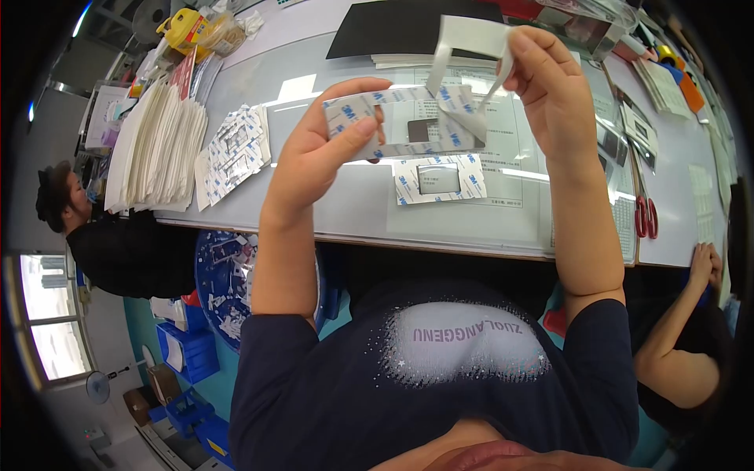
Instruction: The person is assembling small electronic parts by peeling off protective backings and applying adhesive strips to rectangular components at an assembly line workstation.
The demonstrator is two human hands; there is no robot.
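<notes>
My left hand [318,145] is closed on the left end of a flat rectangular adhesive-backed panel [402,140], thumb on top. White liner with blue print covers much of its face, and a small dark rectangular window shows near its middle. In my right hand [550,90], thumb and fingertips pinch a looped white backing strip [473,35]. The strip rises from the panel's right part, where the liner curls up. Just below lies another adhesive piece [407,190], printed the same way, with a rectangular opening, flat on the table.
Printed adhesive sheets [236,153] lie at left beside a tall stack of white sheets [153,145]. A black sheet [393,31] is at the back. Red scissors [646,216] rest at right. A blue bin of scraps [224,290] stands below the table. People sit at both sides.
</notes>
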